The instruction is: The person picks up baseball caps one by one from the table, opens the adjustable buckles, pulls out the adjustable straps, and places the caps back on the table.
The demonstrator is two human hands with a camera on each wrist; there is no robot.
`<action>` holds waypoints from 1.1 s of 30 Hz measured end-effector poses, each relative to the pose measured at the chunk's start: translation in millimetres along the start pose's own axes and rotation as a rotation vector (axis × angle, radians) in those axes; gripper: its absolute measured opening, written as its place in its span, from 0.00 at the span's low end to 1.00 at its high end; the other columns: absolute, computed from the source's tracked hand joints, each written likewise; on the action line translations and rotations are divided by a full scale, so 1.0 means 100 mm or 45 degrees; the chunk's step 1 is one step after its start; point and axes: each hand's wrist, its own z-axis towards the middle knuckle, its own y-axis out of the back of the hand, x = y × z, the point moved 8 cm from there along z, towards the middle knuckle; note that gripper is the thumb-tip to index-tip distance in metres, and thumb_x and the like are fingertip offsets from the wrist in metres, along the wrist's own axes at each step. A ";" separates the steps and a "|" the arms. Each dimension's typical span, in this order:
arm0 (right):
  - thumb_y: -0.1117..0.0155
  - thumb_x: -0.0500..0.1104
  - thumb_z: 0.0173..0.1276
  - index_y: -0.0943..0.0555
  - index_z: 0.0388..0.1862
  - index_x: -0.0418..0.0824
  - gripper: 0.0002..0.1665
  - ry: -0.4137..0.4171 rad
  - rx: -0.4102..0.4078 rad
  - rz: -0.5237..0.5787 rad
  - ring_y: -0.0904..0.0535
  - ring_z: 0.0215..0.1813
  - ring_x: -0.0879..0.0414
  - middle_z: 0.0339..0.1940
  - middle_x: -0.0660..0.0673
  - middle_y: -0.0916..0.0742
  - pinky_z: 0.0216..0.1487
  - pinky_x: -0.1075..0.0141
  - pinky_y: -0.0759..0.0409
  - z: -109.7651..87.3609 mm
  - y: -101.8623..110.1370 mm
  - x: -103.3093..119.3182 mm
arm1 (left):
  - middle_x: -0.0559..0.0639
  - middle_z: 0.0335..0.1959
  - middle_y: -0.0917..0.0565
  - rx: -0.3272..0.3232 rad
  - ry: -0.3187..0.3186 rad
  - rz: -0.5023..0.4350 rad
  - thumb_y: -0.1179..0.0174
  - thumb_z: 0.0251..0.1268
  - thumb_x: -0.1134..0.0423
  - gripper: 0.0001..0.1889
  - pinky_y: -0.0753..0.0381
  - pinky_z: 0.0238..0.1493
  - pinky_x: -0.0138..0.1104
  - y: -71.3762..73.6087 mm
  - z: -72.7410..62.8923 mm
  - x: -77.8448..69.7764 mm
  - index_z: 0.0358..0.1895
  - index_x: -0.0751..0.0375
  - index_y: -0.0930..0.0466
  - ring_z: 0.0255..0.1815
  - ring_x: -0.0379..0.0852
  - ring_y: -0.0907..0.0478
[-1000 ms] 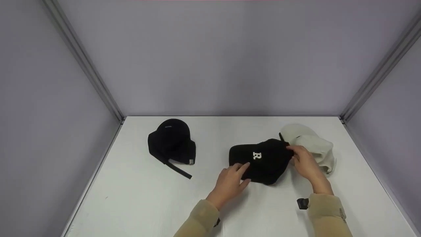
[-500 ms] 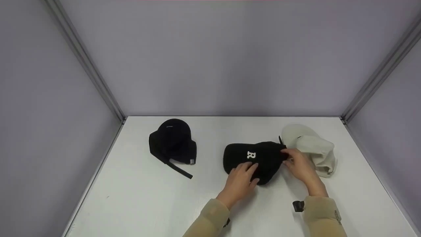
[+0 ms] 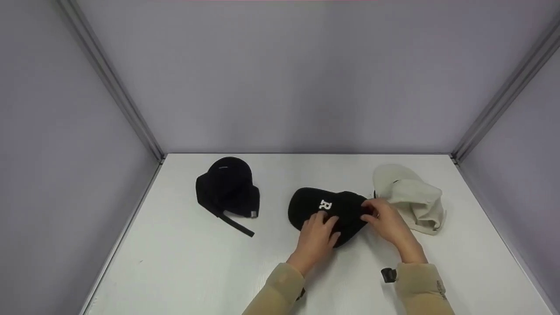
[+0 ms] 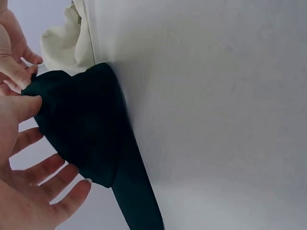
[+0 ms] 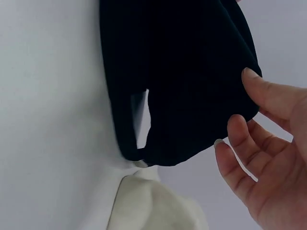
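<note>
A black baseball cap [image 3: 306,203] with a white letter R lies in the middle of the white table, brim to the left. My left hand [image 3: 314,240] rests on its near side; in the left wrist view the fingers [image 4: 53,167] are spread and only lightly bent against the cloth. At the back of the crown, my right hand [image 3: 389,223] pinches the fabric between thumb and fingers. The right wrist view shows the thumb [image 5: 268,96] against the cap's crown [image 5: 192,96] and the opening above the back strap. The brim is out of sight there.
A second black cap [image 3: 232,188] lies at the left, its loose strap [image 3: 237,225] trailing towards the front. Behind my right hand is a cream cap [image 3: 411,192], crumpled. Grey walls [image 3: 280,78] enclose the table [image 3: 183,271] at the back and sides.
The black R cap has shifted left, away from the cream cap, and turned slightly. My right hand has moved left along with it; my left hand has slid a little further over it.
</note>
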 end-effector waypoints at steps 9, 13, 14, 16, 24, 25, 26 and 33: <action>0.25 0.39 0.59 0.19 0.44 0.36 0.16 0.074 0.061 0.022 0.27 0.32 0.57 0.33 0.48 0.20 0.35 0.61 0.27 0.08 -0.03 0.35 | 0.45 0.45 0.20 -0.329 -0.043 -0.009 0.40 0.71 0.52 0.10 0.24 0.51 0.39 0.25 -0.01 0.05 0.46 0.52 0.17 0.51 0.46 0.24; 0.25 0.38 0.59 0.20 0.49 0.37 0.20 0.119 0.030 0.126 0.28 0.30 0.59 0.33 0.49 0.21 0.33 0.64 0.27 0.07 0.00 0.46 | 0.43 0.42 0.18 -0.378 -0.016 -0.139 0.40 0.71 0.55 0.08 0.22 0.45 0.37 0.40 -0.01 0.15 0.44 0.52 0.16 0.47 0.43 0.22; 0.26 0.38 0.60 0.20 0.52 0.37 0.21 0.127 0.031 0.167 0.28 0.30 0.59 0.34 0.49 0.21 0.32 0.65 0.27 0.07 0.01 0.48 | 0.43 0.42 0.18 -0.384 -0.005 -0.173 0.40 0.72 0.55 0.08 0.21 0.44 0.37 0.44 -0.01 0.18 0.44 0.52 0.15 0.47 0.43 0.21; 0.27 0.37 0.61 0.22 0.56 0.38 0.24 0.137 0.028 0.237 0.27 0.29 0.59 0.35 0.49 0.21 0.31 0.66 0.27 0.05 0.05 0.50 | 0.43 0.41 0.18 -0.391 0.001 -0.230 0.41 0.72 0.56 0.08 0.21 0.45 0.37 0.51 0.00 0.22 0.44 0.53 0.15 0.46 0.43 0.21; 0.26 0.34 0.59 0.20 0.50 0.39 0.21 0.181 -0.073 0.260 0.23 0.36 0.59 0.38 0.49 0.18 0.36 0.63 0.23 -0.02 0.21 0.46 | 0.45 0.40 0.17 -0.401 0.032 -0.461 0.41 0.72 0.59 0.07 0.21 0.48 0.34 0.75 0.01 0.40 0.43 0.56 0.15 0.44 0.41 0.21; 0.25 0.34 0.58 0.19 0.50 0.39 0.20 0.189 -0.083 0.250 0.23 0.37 0.59 0.38 0.50 0.18 0.36 0.62 0.23 -0.03 0.22 0.45 | 0.45 0.40 0.17 -0.390 0.038 -0.482 0.41 0.72 0.58 0.08 0.21 0.48 0.34 0.76 0.00 0.42 0.44 0.56 0.15 0.44 0.41 0.21; 0.25 0.34 0.58 0.19 0.49 0.39 0.20 0.194 -0.090 0.246 0.23 0.38 0.58 0.39 0.50 0.18 0.37 0.61 0.23 -0.05 0.22 0.44 | 0.45 0.40 0.17 -0.380 0.043 -0.501 0.41 0.72 0.58 0.08 0.22 0.48 0.34 0.77 0.00 0.44 0.44 0.56 0.15 0.44 0.41 0.21; 0.25 0.37 0.59 0.19 0.48 0.42 0.18 0.229 -0.040 0.291 0.20 0.42 0.54 0.42 0.53 0.16 0.42 0.59 0.22 -0.08 0.20 0.47 | 0.44 0.40 0.17 -0.330 0.054 -0.607 0.43 0.73 0.57 0.10 0.22 0.48 0.35 0.87 -0.04 0.51 0.44 0.56 0.15 0.44 0.40 0.21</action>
